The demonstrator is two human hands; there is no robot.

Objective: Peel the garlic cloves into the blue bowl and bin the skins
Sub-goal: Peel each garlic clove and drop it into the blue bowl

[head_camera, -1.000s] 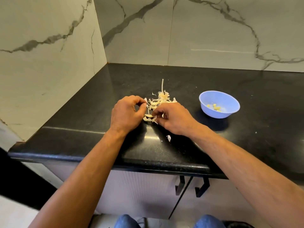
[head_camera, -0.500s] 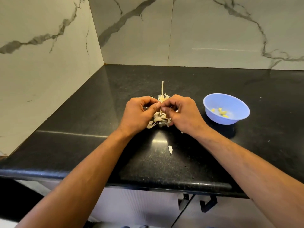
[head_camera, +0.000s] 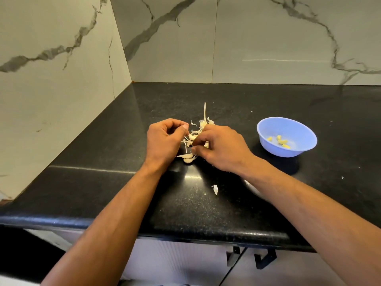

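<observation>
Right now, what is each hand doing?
Left hand: fingers curled, pinching a strip of garlic skin.
Right hand: fingers curled, holding a garlic clove.

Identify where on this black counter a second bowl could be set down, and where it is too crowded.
Free: the counter between the back wall and the blue bowl, and the left corner strip. Crowded: the garlic skins around the left hand and right hand.

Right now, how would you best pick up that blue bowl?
Probably by the blue bowl's near-left rim, pinched from above with the right hand, the closer one. It stands upright and open, walls flaring outward, peeled cloves lying low inside, clear of the rim.
</observation>
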